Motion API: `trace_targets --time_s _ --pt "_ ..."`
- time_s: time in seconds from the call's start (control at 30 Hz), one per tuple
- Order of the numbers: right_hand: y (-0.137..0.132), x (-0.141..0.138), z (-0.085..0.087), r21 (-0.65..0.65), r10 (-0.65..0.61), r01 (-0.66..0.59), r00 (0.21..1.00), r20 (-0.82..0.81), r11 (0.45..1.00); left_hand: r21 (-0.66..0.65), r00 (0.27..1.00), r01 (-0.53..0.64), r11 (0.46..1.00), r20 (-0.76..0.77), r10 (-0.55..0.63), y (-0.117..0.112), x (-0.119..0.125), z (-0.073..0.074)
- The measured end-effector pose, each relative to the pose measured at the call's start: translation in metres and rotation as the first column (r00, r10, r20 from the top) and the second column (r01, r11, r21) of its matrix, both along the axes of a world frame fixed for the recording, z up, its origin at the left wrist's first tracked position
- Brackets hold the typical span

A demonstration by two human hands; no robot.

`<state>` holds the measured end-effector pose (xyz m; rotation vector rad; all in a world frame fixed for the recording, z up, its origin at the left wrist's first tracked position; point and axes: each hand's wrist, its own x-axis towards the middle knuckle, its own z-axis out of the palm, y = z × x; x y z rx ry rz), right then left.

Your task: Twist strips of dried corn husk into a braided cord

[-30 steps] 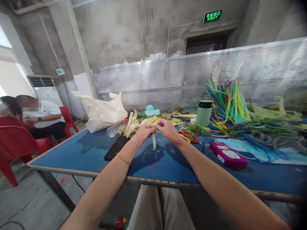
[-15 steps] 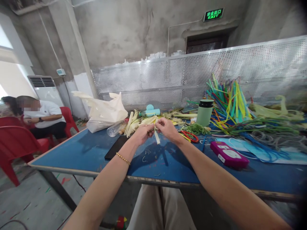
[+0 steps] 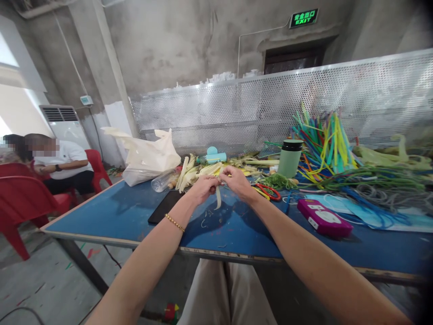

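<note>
My left hand (image 3: pixel 204 189) and my right hand (image 3: pixel 236 183) meet over the blue table (image 3: pixel 135 239), fingertips pinched close together. Between them is a narrow pale corn husk strip (image 3: pixel 218 198), its free end hanging down toward the tabletop. The fingers hide the upper part of the strip. Just behind my hands lies a heap of pale dried corn husks (image 3: pixel 189 176). Red-handled scissors (image 3: pixel 274 192) rest to the right of my right hand. A black tablet-like slab (image 3: pixel 165 207) lies partly behind my left forearm.
A white plastic bag (image 3: pixel 149 158) and a clear bottle (image 3: pixel 162 181) stand left. On the right are a green tumbler (image 3: pixel 289 160), colourful pipe cleaners (image 3: pixel 333 140), a purple box (image 3: pixel 323 219) and blue face masks (image 3: pixel 379 215). A seated person (image 3: pixel 64 158) is at far left.
The hanging end of the strip has swung slightly left and now curves. My fingers have shifted a little against each other, both hands staying close together.
</note>
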<state>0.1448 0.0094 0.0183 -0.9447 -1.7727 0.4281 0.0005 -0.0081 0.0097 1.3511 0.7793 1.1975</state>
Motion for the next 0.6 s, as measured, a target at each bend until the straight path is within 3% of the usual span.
trace_targets --time_s 0.4,0.6 --pt "0.0021 -0.0032 -0.0032 0.001 -0.078 0.078 0.994 -0.074 0.997 0.025 1.000 -0.012 1.000 -0.001 0.012 -0.0010 -0.0008 0.0010" --pt "0.0000 -0.0012 -0.0004 -0.006 0.003 -0.003 0.999 -0.049 1.000 0.029 0.999 -0.014 0.999 -0.049 0.015 0.0015 -0.0042 -0.0003"
